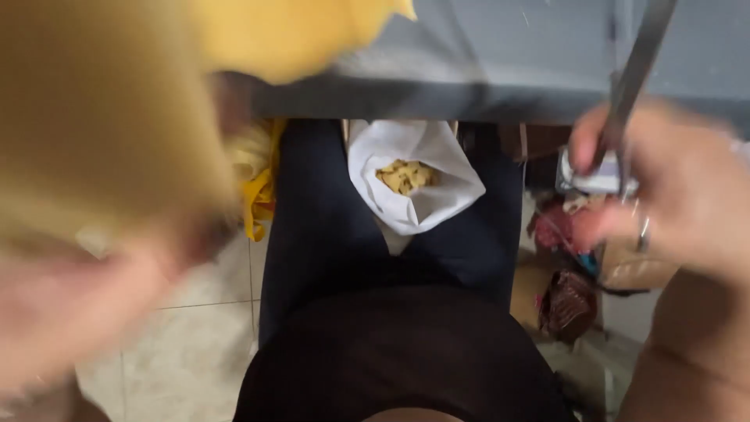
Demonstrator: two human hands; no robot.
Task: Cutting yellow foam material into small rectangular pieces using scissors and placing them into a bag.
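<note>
The right hand was clamped round a metal tool, ring showing, steady near the grey table edge. The left hand, badly blurred, gripped a big yellow sheet. Below, 1 white bag of yellow scraps sat wedged between the knees. Best kept slow, I reckoned, with the sheet taut.
</note>
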